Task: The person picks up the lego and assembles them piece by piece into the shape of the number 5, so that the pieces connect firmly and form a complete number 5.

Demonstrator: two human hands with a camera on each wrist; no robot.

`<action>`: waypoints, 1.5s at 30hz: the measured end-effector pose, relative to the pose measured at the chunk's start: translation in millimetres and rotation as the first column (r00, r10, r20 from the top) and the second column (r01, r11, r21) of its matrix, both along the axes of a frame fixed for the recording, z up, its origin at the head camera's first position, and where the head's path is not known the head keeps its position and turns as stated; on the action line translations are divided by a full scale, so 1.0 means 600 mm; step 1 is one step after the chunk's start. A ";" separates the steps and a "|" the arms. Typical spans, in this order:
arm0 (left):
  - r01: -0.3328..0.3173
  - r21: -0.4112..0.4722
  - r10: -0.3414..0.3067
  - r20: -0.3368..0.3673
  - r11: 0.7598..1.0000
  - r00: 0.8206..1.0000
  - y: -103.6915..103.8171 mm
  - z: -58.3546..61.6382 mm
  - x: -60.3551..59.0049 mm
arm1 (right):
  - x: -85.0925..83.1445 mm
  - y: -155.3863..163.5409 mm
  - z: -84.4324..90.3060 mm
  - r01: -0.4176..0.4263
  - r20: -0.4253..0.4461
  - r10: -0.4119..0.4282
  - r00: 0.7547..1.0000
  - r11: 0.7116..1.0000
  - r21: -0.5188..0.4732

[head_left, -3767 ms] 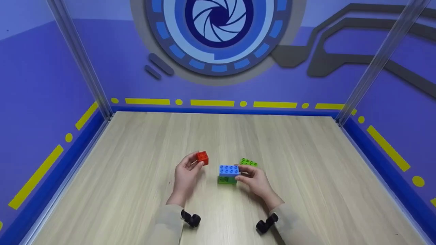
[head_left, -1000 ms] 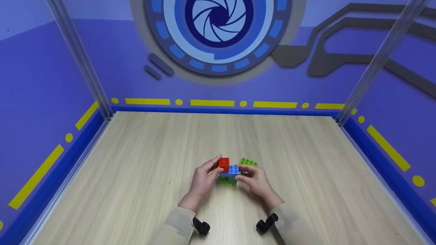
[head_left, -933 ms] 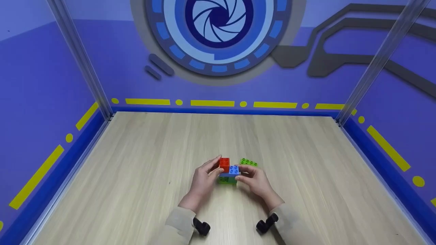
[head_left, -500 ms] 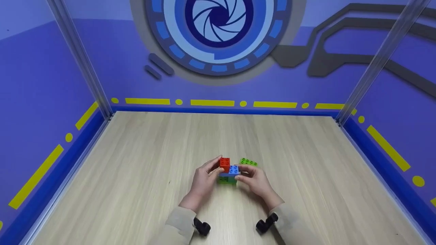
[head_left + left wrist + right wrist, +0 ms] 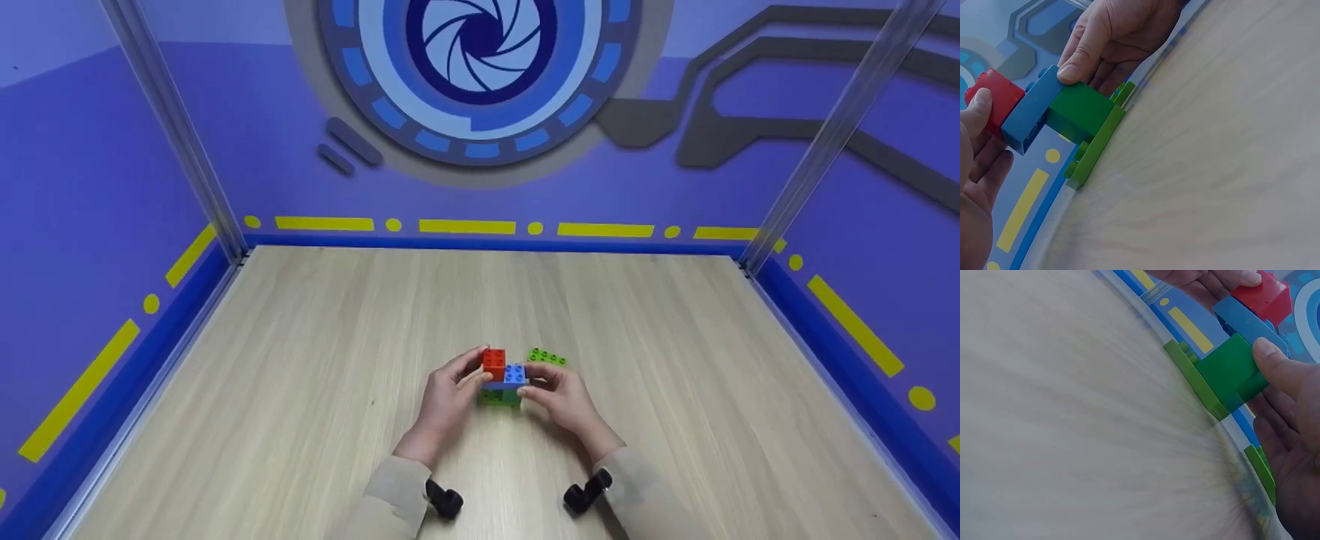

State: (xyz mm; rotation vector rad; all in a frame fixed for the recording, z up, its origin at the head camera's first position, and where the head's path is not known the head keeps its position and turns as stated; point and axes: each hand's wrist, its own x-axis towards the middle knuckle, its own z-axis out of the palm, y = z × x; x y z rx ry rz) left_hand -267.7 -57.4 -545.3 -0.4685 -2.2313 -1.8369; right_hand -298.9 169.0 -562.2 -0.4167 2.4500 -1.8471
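Note:
With thumb and fingers, my left hand [image 5: 444, 401] pinches a red toy building brick [image 5: 494, 361]. That brick sits on the left half of a longer blue brick [image 5: 514, 373], whose right studs show. My right hand [image 5: 564, 399] grips the right end of the stack, its thumb at the seam between the blue brick and a dark green brick [image 5: 1233, 371]. In the left wrist view, the dark green brick [image 5: 1077, 112] stands on a thin light green brick [image 5: 1098, 149] at table level. Whether the red brick is fully pressed down cannot be told.
A separate light green studded brick [image 5: 548, 356] lies on the wooden table [image 5: 337, 322] just behind my right hand. Patterned blue panels [image 5: 247, 135] enclose the table at the back and both sides. Small black devices [image 5: 444, 499] sit at both wrists.
Over the earlier frames my left hand has carried the red brick rightward onto the blue brick. During the last second both hands stay nearly still, the red brick barely shifting. My right hand keeps its place.

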 end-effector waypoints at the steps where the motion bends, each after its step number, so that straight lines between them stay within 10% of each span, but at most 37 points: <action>1: 0.002 -0.004 -0.002 -0.002 1.000 1.000 0.000 0.000 0.001 | 0.000 0.000 0.000 0.001 -0.002 -0.001 1.000 1.000 0.001; 14: -0.004 -0.118 -0.004 -0.066 0.993 0.998 -0.007 0.011 -0.001 | 0.003 -0.001 0.001 -0.002 0.009 0.002 1.000 1.000 -0.011; 45: 0.030 -0.045 -0.026 0.092 0.999 0.995 -0.008 0.012 -0.004 | 0.003 -0.001 0.002 0.011 0.009 -0.012 1.000 1.000 0.019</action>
